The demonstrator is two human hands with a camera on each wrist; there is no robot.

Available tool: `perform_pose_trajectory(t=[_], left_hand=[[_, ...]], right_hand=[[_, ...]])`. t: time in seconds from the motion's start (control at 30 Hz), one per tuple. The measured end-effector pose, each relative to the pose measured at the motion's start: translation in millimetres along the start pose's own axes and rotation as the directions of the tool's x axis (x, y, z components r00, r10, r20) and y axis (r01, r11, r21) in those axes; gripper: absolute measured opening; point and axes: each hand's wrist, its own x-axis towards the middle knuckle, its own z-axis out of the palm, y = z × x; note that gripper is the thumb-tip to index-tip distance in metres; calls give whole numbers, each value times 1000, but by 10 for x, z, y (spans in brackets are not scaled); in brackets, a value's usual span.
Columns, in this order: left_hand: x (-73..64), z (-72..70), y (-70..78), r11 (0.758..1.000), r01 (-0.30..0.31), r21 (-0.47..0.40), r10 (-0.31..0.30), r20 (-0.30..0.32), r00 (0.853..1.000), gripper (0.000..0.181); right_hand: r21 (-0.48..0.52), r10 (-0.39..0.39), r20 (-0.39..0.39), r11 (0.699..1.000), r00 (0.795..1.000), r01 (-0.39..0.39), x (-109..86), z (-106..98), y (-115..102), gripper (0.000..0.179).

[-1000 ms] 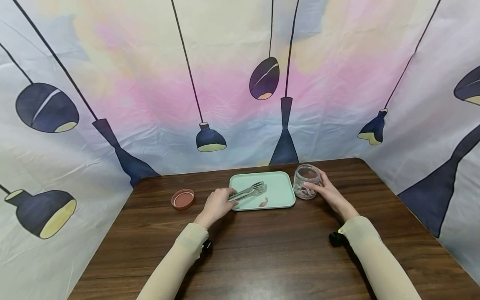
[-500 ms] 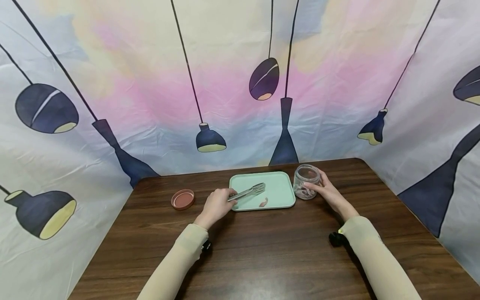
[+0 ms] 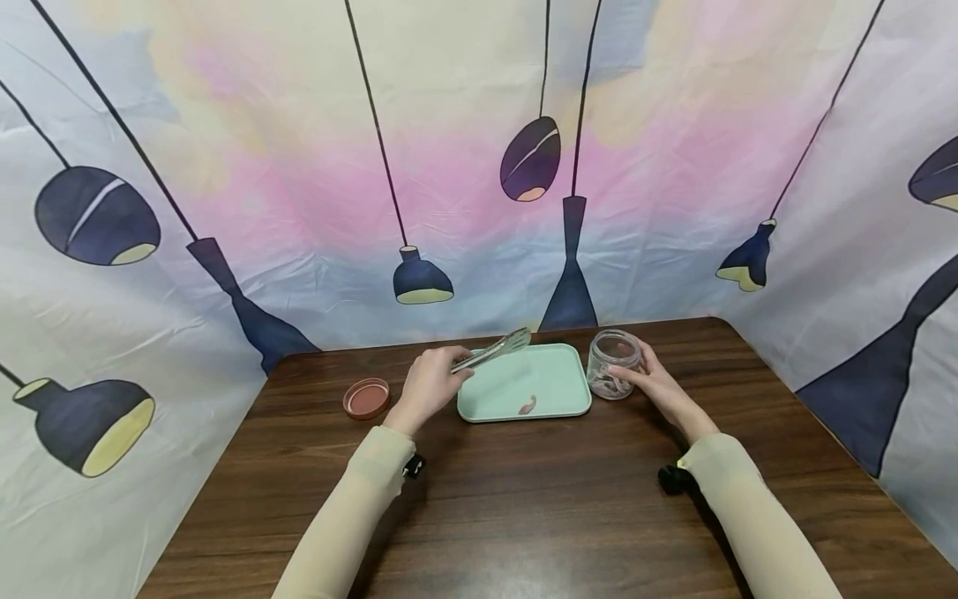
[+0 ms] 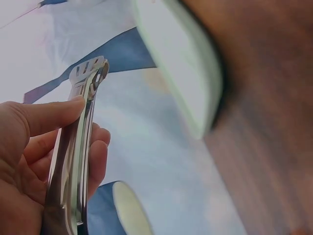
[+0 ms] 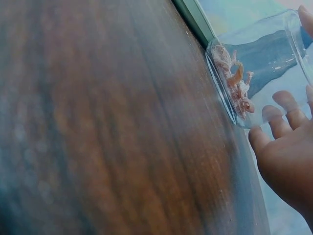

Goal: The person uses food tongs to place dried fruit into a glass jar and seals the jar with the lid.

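My left hand [image 3: 430,384] grips a pair of metal tongs [image 4: 73,152], thumb on one side and fingers curled on the other. The slotted tips [image 3: 516,339] are raised over the back edge of the mint-green tray [image 3: 479,399], with the two arms pressed close together. On the tray's front part lies one small, curved pinkish piece [image 3: 527,405]. My right hand [image 3: 660,389] holds a clear glass jar [image 3: 614,359] upright on the table, just right of the tray, fingers and thumb around its side. Several shrivelled pinkish-brown pieces [image 5: 236,83] cover the jar's bottom; its mouth is uncovered.
A reddish-brown round lid [image 3: 367,399] lies on the dark wooden table [image 3: 524,507], left of my left hand. Behind the table's back edge hangs a cloth [image 3: 314,166] printed with lamps. A black device [image 3: 672,479] sits at my right wrist.
The tongs' arms came together over the tray. Then my left hand lifted the tongs up and toward the back edge. The right hand, the jar and the pinkish piece on the tray stayed put.
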Motion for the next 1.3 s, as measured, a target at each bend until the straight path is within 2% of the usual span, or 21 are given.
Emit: perform_pose_trajectory(t=[0.2,0.43,0.77,1.03,1.3], left_hand=[[86,-78,69,1000,-26,17,27,-40,999,26],[161,-40,170,999,-43,11,44,-31,999,26],[381,7,501,991,-128,-29,127,-36,991,26],[511,11,808,987,-151,-57,150,-15,989,26],[543,86,934,983,-172,-66,172,0,985,25]], right_hand=[[9,-14,-2,1000,1000,14,0,-1,13,93],[12,-23,-1,1000,1000,23,2,-1,15,92],[11,-17,2,1000,1000,17,-5,-2,18,93],[2,-4,-1,1000,1000,4,-19,0,22,95],[-5,-8,-4,1000,1000,8,-9,-2,20,95]])
